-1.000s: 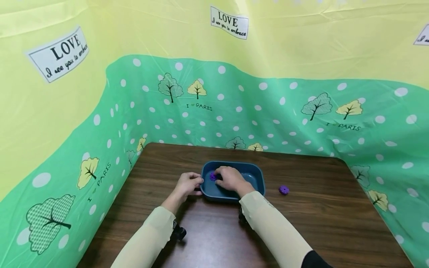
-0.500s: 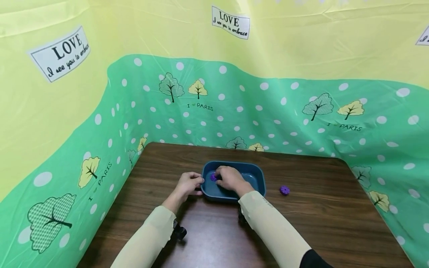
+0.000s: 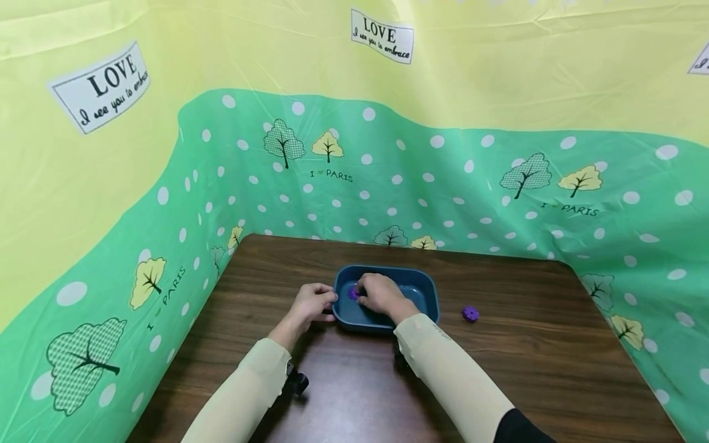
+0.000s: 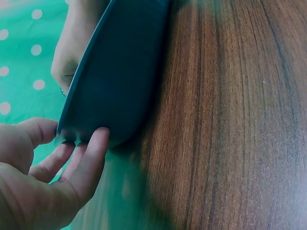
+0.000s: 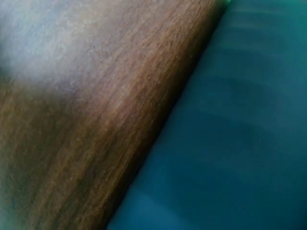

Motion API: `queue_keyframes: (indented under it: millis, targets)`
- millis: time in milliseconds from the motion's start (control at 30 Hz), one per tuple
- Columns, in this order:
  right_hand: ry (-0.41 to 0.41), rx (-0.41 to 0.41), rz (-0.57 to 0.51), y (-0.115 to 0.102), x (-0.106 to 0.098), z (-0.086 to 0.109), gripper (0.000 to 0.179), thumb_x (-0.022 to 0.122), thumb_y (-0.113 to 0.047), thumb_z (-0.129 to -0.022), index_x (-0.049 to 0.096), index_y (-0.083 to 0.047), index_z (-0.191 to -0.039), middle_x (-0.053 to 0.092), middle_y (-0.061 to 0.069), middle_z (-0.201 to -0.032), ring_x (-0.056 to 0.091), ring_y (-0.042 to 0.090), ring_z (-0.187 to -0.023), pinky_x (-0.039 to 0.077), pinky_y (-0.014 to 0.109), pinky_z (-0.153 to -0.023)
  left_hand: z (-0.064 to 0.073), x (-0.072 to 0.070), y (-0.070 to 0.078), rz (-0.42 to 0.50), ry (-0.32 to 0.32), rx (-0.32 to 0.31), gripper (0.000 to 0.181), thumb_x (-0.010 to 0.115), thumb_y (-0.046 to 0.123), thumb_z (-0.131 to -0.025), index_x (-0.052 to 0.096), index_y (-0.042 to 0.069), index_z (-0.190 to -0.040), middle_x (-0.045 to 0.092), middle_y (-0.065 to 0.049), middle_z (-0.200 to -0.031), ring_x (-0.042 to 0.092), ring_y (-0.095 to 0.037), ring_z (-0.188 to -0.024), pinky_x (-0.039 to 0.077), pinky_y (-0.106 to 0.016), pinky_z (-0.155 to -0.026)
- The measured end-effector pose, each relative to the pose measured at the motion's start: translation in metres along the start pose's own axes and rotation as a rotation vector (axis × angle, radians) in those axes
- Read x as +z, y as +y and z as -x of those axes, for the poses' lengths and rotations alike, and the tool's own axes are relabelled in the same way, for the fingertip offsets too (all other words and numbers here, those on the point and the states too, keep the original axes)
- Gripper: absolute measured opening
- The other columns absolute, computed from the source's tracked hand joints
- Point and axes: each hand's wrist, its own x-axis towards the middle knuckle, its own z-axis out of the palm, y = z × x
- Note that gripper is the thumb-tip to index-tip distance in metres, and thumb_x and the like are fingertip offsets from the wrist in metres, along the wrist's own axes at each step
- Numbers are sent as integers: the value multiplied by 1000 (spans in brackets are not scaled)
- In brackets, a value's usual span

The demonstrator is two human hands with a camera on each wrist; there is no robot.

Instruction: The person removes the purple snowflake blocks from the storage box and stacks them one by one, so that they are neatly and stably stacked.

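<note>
A dark blue rectangular tray [image 3: 418, 299] stands on the wooden table in the head view. My left hand [image 3: 311, 304] holds its left end; in the left wrist view the thumb lies at the rim and the fingers of the left hand [image 4: 48, 177] press the outer wall. My right hand [image 3: 382, 294] reaches inside the tray, with thumb and fingers at a small purple flower-shaped piece [image 3: 352, 293], which it appears to pinch, partly hidden. A second purple flower-shaped piece [image 3: 471, 314] lies on the table to the right of the tray. The right wrist view shows only tray wall [image 5: 230, 134] and table.
The brown wooden table [image 3: 526, 351] extends around the tray. Behind and left of it hangs a green and yellow printed cloth [image 3: 343, 203]. A black wrist camera [image 3: 298, 384] sits under the left sleeve.
The hands and tray stay nearly where they were. Only a slight shift of the whole head view shows.
</note>
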Motion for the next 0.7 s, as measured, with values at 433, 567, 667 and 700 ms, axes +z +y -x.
queue_keyframes:
  millis: [433,567,667,700]
  targets:
    - [-25,-7,22,0,-2,0,17,75,-31,-96,73,-20,-109,68,-3,-106,60,16,-91,59,38,-92,-1,-1,-2,4,-13,1,31,67,9,-97,64,-7,-124,67,-18,-108,70,-22,-87,67,-45,-77]
    - [-23,-23,9,2,-2,1,23,74,-33,-96,74,-19,-114,69,-1,-110,63,17,-96,59,41,-96,-1,-1,-3,-4,-13,7,31,67,9,-98,64,-7,-125,67,-19,-109,71,-25,-90,67,-43,-74]
    - [-22,-39,10,5,-3,1,27,74,-34,-96,75,-18,-117,68,0,-112,63,17,-98,59,41,-96,-2,0,-3,-8,-13,5,32,67,9,-98,63,-7,-125,67,-20,-110,71,-27,-94,67,-43,-75]
    - [-21,-41,8,5,-4,1,28,75,-34,-95,75,-18,-118,68,0,-112,62,17,-98,59,41,-96,-2,0,-4,-9,-14,4,32,67,9,-98,63,-7,-126,67,-21,-110,71,-28,-94,67,-44,-76]
